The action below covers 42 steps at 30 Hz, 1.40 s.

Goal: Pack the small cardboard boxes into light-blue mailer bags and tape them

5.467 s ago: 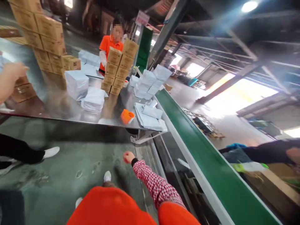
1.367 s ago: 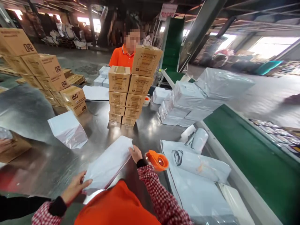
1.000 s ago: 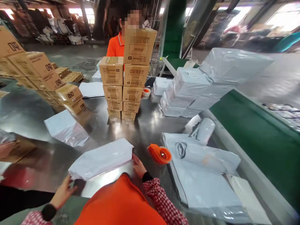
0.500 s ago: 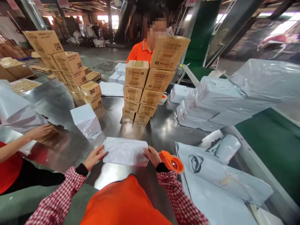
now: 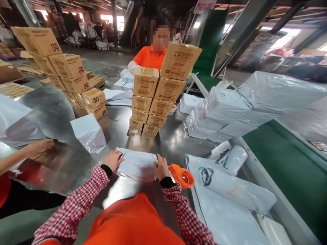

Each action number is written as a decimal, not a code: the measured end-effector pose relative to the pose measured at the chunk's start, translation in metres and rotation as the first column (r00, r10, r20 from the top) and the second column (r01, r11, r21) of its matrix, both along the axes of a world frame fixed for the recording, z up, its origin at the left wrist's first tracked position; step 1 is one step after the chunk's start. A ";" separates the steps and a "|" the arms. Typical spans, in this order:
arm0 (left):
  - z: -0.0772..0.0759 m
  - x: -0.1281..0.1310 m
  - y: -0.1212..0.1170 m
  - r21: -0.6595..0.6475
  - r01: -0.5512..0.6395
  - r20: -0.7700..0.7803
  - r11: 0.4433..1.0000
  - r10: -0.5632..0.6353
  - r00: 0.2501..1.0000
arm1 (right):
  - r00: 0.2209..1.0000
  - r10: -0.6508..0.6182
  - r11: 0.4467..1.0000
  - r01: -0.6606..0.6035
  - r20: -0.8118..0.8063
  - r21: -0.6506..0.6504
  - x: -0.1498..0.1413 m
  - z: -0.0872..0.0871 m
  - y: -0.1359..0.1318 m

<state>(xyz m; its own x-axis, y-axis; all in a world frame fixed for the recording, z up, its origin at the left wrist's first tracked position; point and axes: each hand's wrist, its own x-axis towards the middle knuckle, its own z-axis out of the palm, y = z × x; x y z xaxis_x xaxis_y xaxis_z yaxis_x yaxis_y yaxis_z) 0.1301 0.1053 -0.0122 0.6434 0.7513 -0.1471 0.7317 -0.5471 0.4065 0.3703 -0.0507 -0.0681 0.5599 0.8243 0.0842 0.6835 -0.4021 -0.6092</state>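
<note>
From the head camera we look across a metal table [image 5: 116, 132] in a dim warehouse, with a green belt [image 5: 281, 160] along our right. Cartons [image 5: 167, 90] rise beyond the middle of the table, and a co-worker in an orange shirt [image 5: 148, 58] stands behind them. The white parcel [image 5: 136, 164] is straight in front of us, between both hands, close to the near edge. Our left hand [image 5: 112, 160] curls over its left end, and our right hand [image 5: 160, 166] clasps its right end, just beside the orange tape dispenser [image 5: 182, 176]. We cannot tell whether its underside touches the metal.

To hold it well, we would judge, we should press evenly from both ends, keep the loose wrapping smooth under our fingers, and not squeeze so hard that it buckles.

The parcel's long axis runs left to right across our body, its right end tipped slightly towards us. We cannot make out any marking that tells one end from the other.
</note>
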 end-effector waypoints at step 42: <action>0.011 -0.003 0.034 0.046 -0.068 0.090 0.997 0.063 0.994 | 0.794 0.547 0.834 -0.544 0.265 -0.093 -0.083 0.004 0.055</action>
